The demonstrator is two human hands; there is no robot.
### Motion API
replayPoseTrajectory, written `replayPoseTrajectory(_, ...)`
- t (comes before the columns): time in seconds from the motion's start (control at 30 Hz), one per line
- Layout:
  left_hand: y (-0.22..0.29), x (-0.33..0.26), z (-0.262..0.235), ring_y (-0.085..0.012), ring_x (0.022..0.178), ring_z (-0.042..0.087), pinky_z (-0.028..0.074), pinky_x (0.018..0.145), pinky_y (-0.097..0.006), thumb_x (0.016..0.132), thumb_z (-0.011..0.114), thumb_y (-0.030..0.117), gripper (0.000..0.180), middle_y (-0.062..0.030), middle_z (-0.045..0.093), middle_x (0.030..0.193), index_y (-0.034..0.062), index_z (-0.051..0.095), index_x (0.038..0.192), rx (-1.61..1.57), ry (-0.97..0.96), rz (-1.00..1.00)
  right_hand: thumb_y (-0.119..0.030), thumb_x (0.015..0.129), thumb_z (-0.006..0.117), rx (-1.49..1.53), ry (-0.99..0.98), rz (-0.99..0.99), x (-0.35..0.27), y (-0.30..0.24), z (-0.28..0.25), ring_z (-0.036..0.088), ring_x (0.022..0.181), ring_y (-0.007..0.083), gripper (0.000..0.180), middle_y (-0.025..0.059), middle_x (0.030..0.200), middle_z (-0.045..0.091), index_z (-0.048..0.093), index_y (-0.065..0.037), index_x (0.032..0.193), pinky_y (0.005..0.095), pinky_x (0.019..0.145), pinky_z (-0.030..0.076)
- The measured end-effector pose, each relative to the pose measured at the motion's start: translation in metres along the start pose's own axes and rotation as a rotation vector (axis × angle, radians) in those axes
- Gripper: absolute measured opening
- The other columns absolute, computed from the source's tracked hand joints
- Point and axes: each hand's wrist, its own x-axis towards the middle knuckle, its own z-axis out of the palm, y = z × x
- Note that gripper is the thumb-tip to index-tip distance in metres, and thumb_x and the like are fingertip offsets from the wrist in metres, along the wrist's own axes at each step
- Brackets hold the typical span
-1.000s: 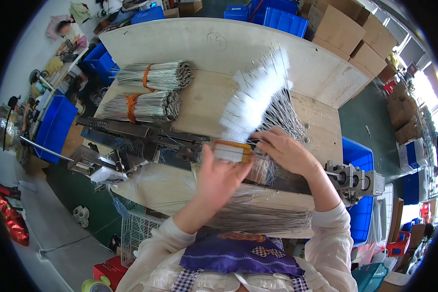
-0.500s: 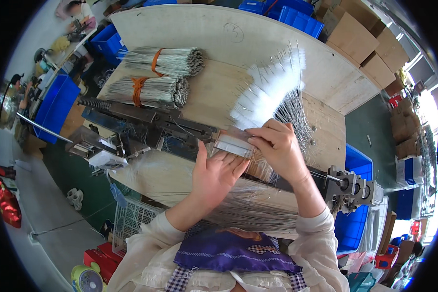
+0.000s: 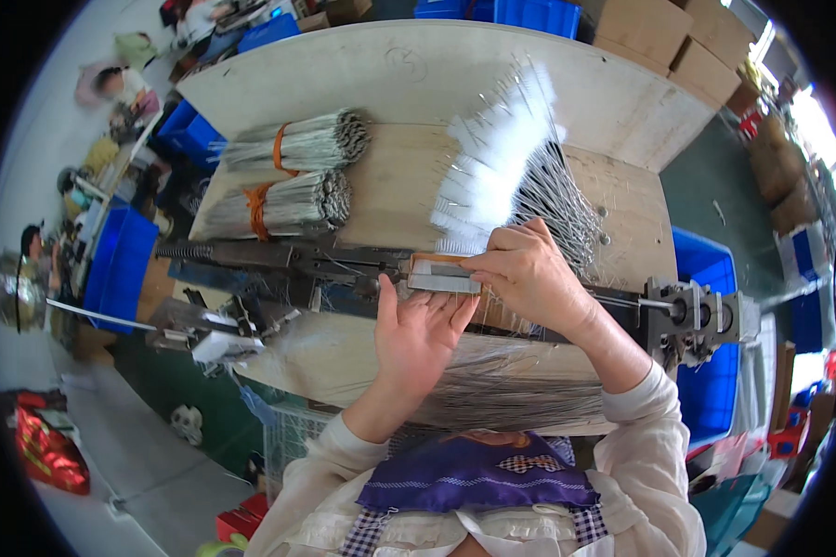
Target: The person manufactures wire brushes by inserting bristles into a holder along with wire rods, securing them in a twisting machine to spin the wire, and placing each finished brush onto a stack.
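Observation:
A small rectangular holder with a copper-coloured edge and a pale, shiny plate sits at the middle of the long dark machine bar. My left hand lies palm up below it, fingers stretched and thumb apart, with the fingertips at the plate's lower edge. From the right, my right hand pinches the holder's right end between thumb and fingers. Just beyond my hands, white bristle brushes on twisted wire lie in a heap. Thin loose wires are spread along the near side of the bench.
Two bundles of wire, one farther and one nearer, are tied with orange bands at the back left. A metal spindle mechanism stands at the bar's right end. Blue crates flank the bench, and a pale board closes its back.
The view has turned and shifted slightly. My right hand still pinches the holder's end, and the pale plate now looks more level with the bar. My left hand stays palm up beneath it.

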Motion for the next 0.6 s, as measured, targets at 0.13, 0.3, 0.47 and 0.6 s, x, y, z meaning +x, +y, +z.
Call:
replayPoseTrajectory(0.13, -0.003, 0.0, 0.004, -0.0313, 0.141, 0.028, 0.025, 0.118, -0.044, 0.096, 0.034, 0.064, 0.089, -0.0231, 0.026, 0.149, -0.0105, 0.018, 0.144, 0.002, -0.037, 0.018, -0.011, 0.076, 0.069, 0.005, 0.035, -0.058, 0.0, 0.01, 0.001, 0.058, 0.076, 0.0203, 0.016, 0.002, 0.075, 0.056, 0.074, -0.019, 0.09, 0.0358, 0.078, 0.039)
replayPoseTrajectory(0.3, -0.003, 0.001, -0.006, -0.0314, 0.14, 0.029, 0.027, 0.117, -0.044, 0.096, 0.035, 0.063, 0.089, -0.0229, 0.026, 0.149, -0.0105, 0.018, 0.144, -0.066, -0.022, 0.022, -0.005, 0.063, 0.068, 0.01, 0.15, -0.237, -0.005, -0.024, 0.004, 0.055, 0.071, 0.019, 0.029, 0.0009, 0.072, 0.055, 0.073, -0.016, 0.089, 0.0336, 0.075, 0.039)
replayPoseTrajectory(0.47, 0.003, -0.007, -0.001, -0.0293, 0.139, 0.031, 0.024, 0.117, -0.042, 0.095, 0.037, 0.064, 0.09, -0.0205, 0.031, 0.148, -0.0089, 0.021, 0.144, -0.077, -0.016, 0.048, -0.015, 0.083, 0.068, 0.218, 0.103, 0.119, 0.017, -0.011, -0.007, 0.059, 0.075, 0.0211, 0.013, 0.0038, 0.075, 0.06, 0.074, -0.008, 0.093, 0.0351, 0.082, 0.04)
replayPoseTrajectory(0.6, 0.003, -0.001, -0.002, -0.0303, 0.141, 0.029, 0.026, 0.118, -0.043, 0.096, 0.033, 0.065, 0.091, -0.0231, 0.027, 0.15, -0.0104, 0.018, 0.144, -0.047, 0.023, 0.079, -0.017, 0.084, 0.068, 0.091, -0.041, -0.026, 0.017, 0.004, 0.008, 0.059, 0.08, 0.0189, 0.014, 0.0027, 0.077, 0.06, 0.074, -0.01, 0.094, 0.0341, 0.087, 0.038)
